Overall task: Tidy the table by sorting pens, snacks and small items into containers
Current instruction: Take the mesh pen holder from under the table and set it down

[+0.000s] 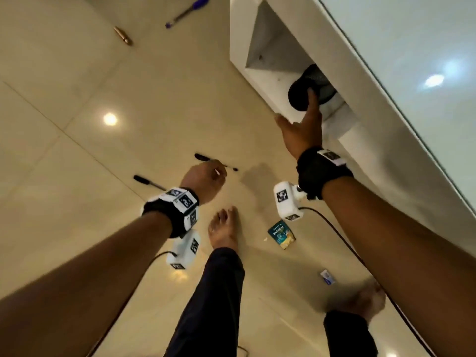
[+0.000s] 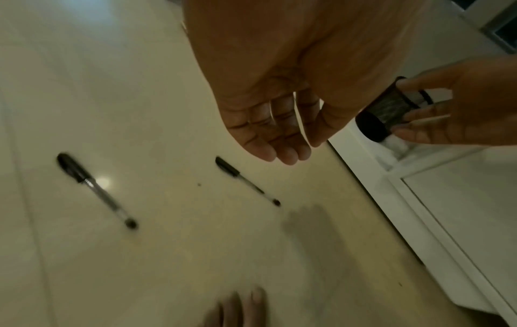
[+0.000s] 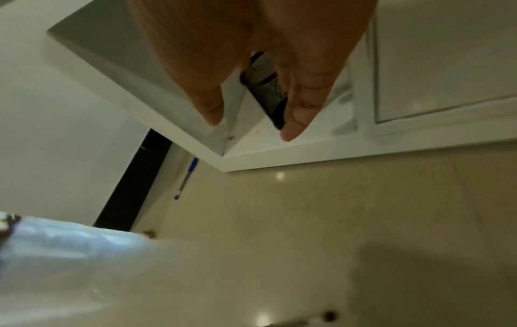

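My right hand (image 1: 296,104) reaches into a recess of the white cabinet (image 1: 238,60) and grips a black mesh cup (image 1: 304,91) lying on its side; thumb and fingers wrap the black mesh cup (image 2: 391,106) in the left wrist view. My left hand (image 1: 206,176) hangs above the beige tiled floor, fingers loosely curled, holding nothing. Below it on the floor lies a black pen (image 2: 246,181), with a second black pen (image 2: 95,190) further left. A blue pen (image 1: 186,12) and a small gold cylinder (image 1: 123,35) lie far ahead.
A teal snack packet (image 1: 281,234) and a small white-blue packet (image 1: 327,276) lie on the floor near my bare feet (image 1: 224,228). The cabinet's glossy top (image 1: 412,47) fills the right side. Cables trail from both wrist cameras.
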